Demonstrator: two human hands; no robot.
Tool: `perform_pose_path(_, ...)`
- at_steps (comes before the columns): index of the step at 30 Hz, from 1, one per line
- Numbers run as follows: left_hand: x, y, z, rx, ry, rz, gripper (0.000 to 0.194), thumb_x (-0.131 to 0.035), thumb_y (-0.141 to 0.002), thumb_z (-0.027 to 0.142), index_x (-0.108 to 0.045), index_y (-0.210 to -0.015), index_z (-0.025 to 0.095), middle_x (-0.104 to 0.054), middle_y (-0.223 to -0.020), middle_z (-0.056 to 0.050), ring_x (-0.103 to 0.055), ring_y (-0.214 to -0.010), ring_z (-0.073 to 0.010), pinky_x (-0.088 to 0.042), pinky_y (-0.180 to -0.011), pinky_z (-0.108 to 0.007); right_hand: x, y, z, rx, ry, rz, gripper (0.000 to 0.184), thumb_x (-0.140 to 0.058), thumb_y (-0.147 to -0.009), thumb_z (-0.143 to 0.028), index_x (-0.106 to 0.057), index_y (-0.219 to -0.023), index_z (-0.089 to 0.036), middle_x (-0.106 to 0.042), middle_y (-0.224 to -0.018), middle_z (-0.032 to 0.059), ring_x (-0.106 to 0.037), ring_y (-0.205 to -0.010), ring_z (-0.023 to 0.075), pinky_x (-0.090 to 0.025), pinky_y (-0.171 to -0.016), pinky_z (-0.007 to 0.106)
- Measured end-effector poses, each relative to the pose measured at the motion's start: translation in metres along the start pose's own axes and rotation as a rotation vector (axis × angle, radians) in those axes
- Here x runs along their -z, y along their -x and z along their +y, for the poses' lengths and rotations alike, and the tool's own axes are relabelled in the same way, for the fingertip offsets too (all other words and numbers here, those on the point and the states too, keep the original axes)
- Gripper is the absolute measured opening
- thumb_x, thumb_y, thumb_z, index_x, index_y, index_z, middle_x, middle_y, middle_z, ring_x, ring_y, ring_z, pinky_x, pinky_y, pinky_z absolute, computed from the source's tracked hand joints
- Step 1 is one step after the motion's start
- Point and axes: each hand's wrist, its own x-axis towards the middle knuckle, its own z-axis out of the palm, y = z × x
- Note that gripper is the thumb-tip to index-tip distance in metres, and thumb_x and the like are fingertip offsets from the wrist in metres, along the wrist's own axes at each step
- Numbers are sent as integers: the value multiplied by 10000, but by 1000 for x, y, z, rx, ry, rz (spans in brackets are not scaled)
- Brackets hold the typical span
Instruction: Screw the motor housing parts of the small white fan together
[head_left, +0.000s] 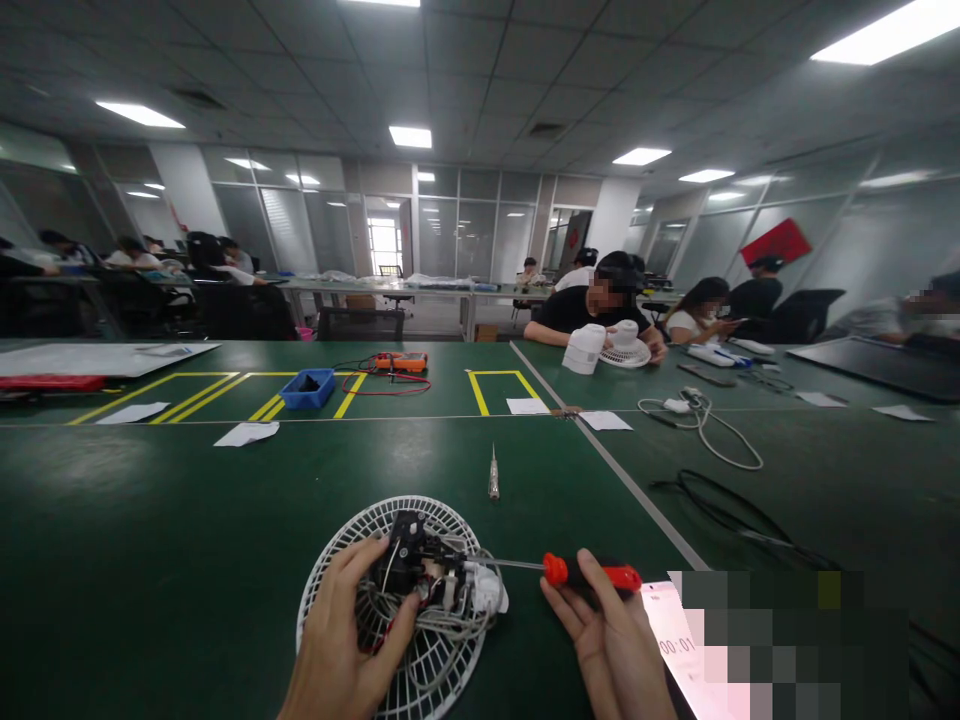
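A white round fan grille (322,560) lies on the green table, with a fan motor assembly (409,550) of black housing, wires and white plastic on top of it. My left hand (349,630) is closed around the motor assembly, thumb on the near side and fingers on the left. In my right hand (611,630) is a screwdriver (592,573) with a red and black handle. Its shaft points left, and the tip reaches in among the motor's parts; exactly what it touches is hidden. Beyond the grille a small clear-handled screwdriver (493,475) lies on the table.
A lit phone (679,640) lies right of my right hand. Farther off are a blue bin (307,390), an orange multimeter (401,362) with leads, paper slips, and cables (705,425) on the right. Across the table a person (600,300) handles another white fan part (626,345).
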Motion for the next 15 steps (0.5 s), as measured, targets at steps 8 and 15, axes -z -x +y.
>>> perform_pose_path(8, -2, 0, 0, 17, 11, -3, 526, -658, -929, 357, -478, -1390, 179, -608, -1273, -103, -623, -1175, -220, -556, -1001, -362, -2, 3, -3, -4, 18, 9, 619, -1006, -514, -373, -548, -906, -229, -702, -823, -46, -747, -814, 241, -645, -782, 435)
perform_pose_path(15, -2, 1, 1, -24, -5, 25, 519, -653, -935, 348, -480, -1385, 155, -609, -1267, -111, -618, -1175, -220, -540, -1004, -353, -1, 2, 2, 10, 6, -7, 596, -996, -546, -368, -548, -916, -237, -696, -834, -63, -747, -823, 231, -641, -804, 447)
